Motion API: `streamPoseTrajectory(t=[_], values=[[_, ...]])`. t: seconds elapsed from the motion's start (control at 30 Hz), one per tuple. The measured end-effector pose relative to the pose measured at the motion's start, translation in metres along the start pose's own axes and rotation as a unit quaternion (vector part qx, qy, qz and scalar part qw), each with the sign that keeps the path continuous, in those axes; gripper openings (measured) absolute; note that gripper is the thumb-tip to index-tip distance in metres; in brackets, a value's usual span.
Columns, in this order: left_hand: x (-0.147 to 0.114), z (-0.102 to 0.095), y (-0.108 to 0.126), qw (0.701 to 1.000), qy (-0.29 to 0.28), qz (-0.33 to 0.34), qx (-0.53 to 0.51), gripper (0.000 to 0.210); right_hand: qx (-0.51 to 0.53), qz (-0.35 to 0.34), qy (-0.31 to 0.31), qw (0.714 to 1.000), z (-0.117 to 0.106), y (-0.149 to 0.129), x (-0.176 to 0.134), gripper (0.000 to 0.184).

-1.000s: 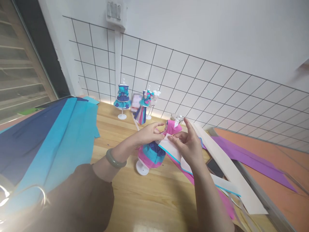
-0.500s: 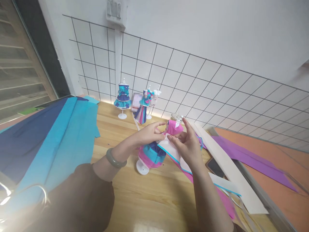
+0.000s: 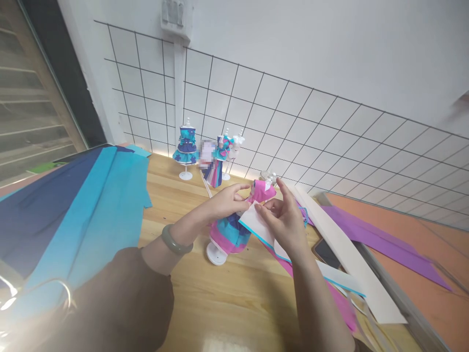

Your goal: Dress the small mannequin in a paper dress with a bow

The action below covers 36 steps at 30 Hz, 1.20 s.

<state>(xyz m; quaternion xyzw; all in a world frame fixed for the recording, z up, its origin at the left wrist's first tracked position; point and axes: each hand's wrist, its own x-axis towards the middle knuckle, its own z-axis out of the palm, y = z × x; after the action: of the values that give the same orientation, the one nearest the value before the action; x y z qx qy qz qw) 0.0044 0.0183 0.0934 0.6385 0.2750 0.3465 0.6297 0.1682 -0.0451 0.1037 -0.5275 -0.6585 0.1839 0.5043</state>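
A miniature dress form (image 3: 216, 254) on a white round base leans to the right between my hands. It wears a doll dress (image 3: 230, 233) with a pink top and a blue, turquoise and pink skirt. My left hand (image 3: 232, 199) is closed around the form near the waist, its fingertips partly hidden. With thumb and fingers, my right hand (image 3: 286, 220) pinches a white strip (image 3: 256, 220) edged in turquoise. The strip's end lies in front of the dress waist, close to my left fingertips, and its length trails down to the right behind my right wrist.
Several dressed miniature forms (image 3: 185, 146) stand at the back by the wire grid (image 3: 249, 107). Blue fabric sheets (image 3: 120, 195) lie at left. At right are a long white strip (image 3: 351, 264), a phone (image 3: 326, 253), purple fabric (image 3: 388, 244) and pink fabric (image 3: 342, 308). A glass jar (image 3: 264, 175) stands behind the dress.
The dress top and the form's tip have shifted slightly left. The white strip's end has come a little away from my left fingertips, while my right hand keeps its pinch.
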Motion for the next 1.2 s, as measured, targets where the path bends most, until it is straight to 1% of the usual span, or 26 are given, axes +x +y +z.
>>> streamPoseTrajectory(t=[0.47,0.7,0.8,0.97,1.1,1.2], values=[[-0.001,0.000,0.000,1.000,-0.017,0.000,0.005,0.069,-0.037,-0.007,0.011,0.999,0.000,0.004,0.002,0.075],[-0.002,0.001,0.001,0.998,-0.055,0.019,-0.012,0.066,-0.052,-0.006,0.016,0.999,0.000,0.005,0.001,0.075],[-0.003,0.001,0.005,0.998,-0.066,0.021,-0.013,0.065,-0.056,-0.001,0.010,0.998,-0.001,0.003,0.001,0.075],[-0.005,0.002,0.012,0.997,-0.069,0.032,0.006,0.062,-0.050,0.000,-0.006,0.999,-0.007,0.001,0.000,0.080],[-0.004,0.004,0.009,0.996,-0.070,0.048,-0.015,0.063,-0.045,0.000,-0.023,0.999,-0.010,0.001,0.001,0.081],[-0.002,0.004,0.003,0.995,-0.077,0.051,-0.021,0.064,-0.047,-0.003,-0.025,0.999,-0.010,0.001,0.001,0.080]])
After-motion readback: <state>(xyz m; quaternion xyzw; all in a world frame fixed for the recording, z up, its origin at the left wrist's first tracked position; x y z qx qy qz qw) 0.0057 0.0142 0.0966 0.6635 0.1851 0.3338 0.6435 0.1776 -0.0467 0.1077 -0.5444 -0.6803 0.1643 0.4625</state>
